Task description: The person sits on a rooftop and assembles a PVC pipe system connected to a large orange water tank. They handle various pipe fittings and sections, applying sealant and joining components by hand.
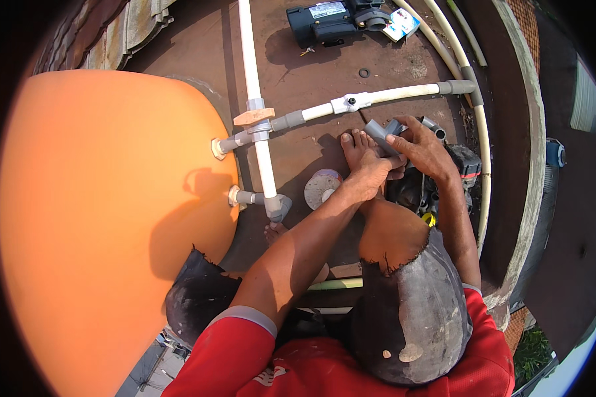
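A grey plastic pipe tee [381, 134] is in my right hand [425, 147], with the thumb and fingers closed on it. My left hand [375, 173] comes up from below, close against the lower end of the tee. Its fingers are curled, and what they hold is partly hidden. Under my hands is my bare foot [357, 147]. Just beyond my right fingers lies another grey pipe fitting [434, 128]. A round white tub [323, 189] stands to the left of my left wrist.
A large orange tank [112, 198] fills the left side, joined to white pipes [263, 165] with an orange-handled valve [253, 117]. Another small valve [351, 102] sits on the cross pipe. A black pump [328, 23] lies at the back. Right of me are a black-and-red tool [467, 162] and a concrete ledge [533, 132].
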`<state>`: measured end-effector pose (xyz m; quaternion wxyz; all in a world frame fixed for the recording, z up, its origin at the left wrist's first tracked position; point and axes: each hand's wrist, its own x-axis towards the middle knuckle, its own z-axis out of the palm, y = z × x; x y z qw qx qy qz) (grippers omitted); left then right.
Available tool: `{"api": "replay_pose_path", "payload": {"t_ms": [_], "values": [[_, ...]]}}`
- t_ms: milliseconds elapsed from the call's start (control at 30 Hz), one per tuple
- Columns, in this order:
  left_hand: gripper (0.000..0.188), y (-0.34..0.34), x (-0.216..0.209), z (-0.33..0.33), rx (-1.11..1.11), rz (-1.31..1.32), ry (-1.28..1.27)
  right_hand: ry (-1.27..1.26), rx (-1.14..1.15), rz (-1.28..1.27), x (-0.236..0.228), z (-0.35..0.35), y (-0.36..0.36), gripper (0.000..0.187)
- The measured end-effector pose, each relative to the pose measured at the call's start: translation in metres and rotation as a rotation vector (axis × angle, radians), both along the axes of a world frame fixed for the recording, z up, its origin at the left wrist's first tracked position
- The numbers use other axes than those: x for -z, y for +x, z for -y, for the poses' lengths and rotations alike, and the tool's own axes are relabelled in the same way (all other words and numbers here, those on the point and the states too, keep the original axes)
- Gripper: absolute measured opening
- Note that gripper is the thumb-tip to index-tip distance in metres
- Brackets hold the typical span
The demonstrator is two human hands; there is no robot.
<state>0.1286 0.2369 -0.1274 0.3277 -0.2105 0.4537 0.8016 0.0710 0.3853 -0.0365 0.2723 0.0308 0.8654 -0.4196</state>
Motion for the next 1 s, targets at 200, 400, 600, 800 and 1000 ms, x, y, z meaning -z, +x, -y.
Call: {"api": "replay_pose_path", "payload": {"t_ms": [200,400,600,800,1000], "values": [[0.039,-0.02,-0.043,0.047,0.339,-0.174,-0.19,-0.481,0.167,0.101,0.022,-0.014,-0.004,0.045],[0.049,-0.053,-0.102,0.082,0.255,-0.423,-0.582,-0.75,0.236,0.035,0.009,0.016,-0.004,0.032],[0.056,-0.11,-0.151,0.128,0.305,-0.45,-0.694,-0.869,0.292,-0.06,0.0,0.051,-0.02,0.047],[0.051,-0.154,-0.156,0.231,0.111,-0.438,-0.884,-0.674,0.023,0.274,0.058,0.06,0.003,0.046],[0.052,-0.151,-0.144,0.233,0.122,-0.364,-0.892,-0.086,-0.229,-0.254,0.137,0.059,0.057,0.042]]}}
